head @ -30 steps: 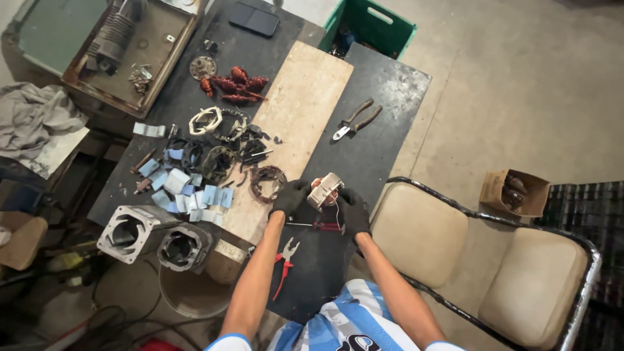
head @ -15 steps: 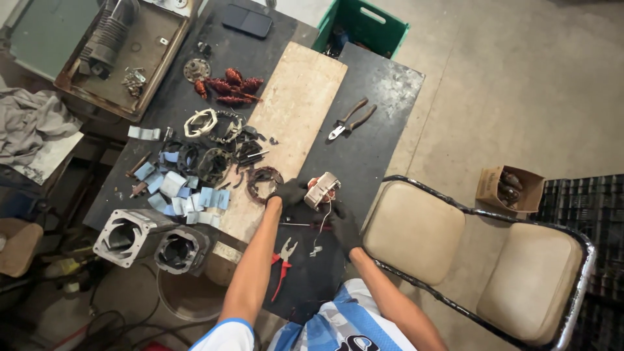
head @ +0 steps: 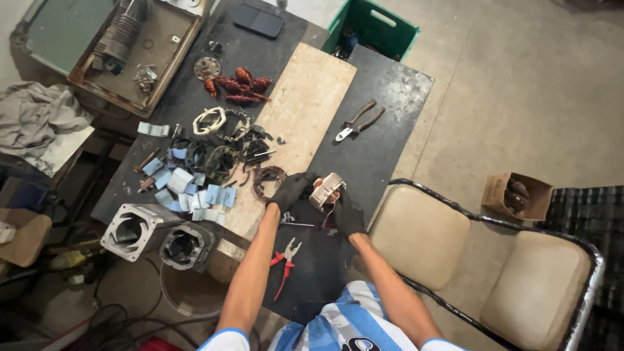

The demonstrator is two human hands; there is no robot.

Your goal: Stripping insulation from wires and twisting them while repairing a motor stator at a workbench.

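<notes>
- Head view: left hand (head: 290, 190), dark-gloved, closed against the left side of a small pale metal part (head: 327, 190), fingers curled onto it.
- Right hand (head: 348, 214), also dark-gloved, gripping the same part from below and to the right; part held between both hands just above the near end of the dark surface (head: 383, 110).
- Red-handled pliers (head: 283, 260) lying flat on the surface below the left forearm, well clear of both hands.
- Second pair of pliers (head: 356, 121) with dark handles resting farther up the surface, beside the long pale wooden board (head: 305, 110).
- Left of the board: scattered blue-grey paper slips (head: 188, 188), dark rings and reddish copper coils (head: 237, 86).
- Two grey motor housings (head: 156, 235) standing at the lower left edge of the surface.
- Green crate (head: 374, 26) on the floor beyond the far end; beige padded chair (head: 494, 260) to the right.
</notes>
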